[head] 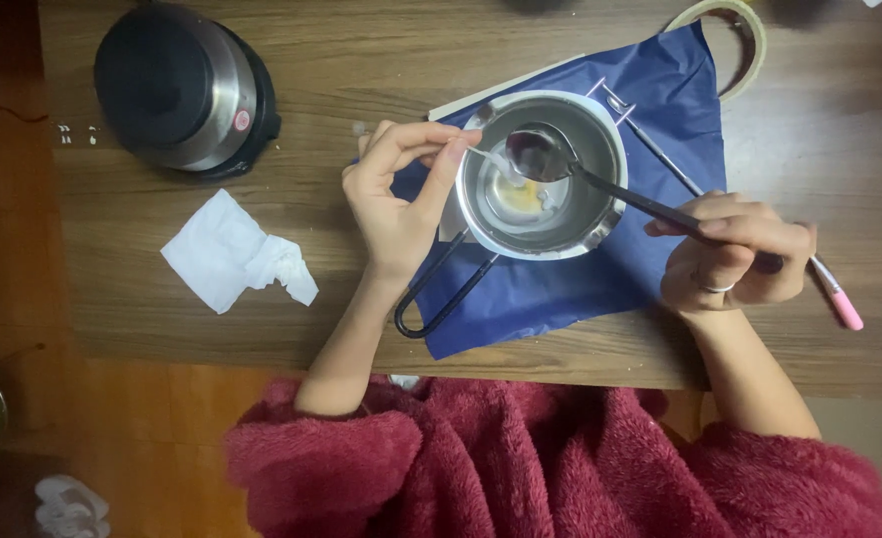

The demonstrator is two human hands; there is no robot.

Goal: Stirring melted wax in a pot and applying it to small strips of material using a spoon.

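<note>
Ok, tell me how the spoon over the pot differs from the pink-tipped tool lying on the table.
The spoon is held by the right hand above the metal pot; the pink-tipped tool lies flat on the wooden table. The spoon ends in a broad shiny bowl; the tool is thin along its length. The spoon's handle is dark; the tool's end is pink. Both are long and slanted the same way.

Pot (pixel 600 214) flanked by hands; free tbl left, past tissue (pixel 234 254).
</note>
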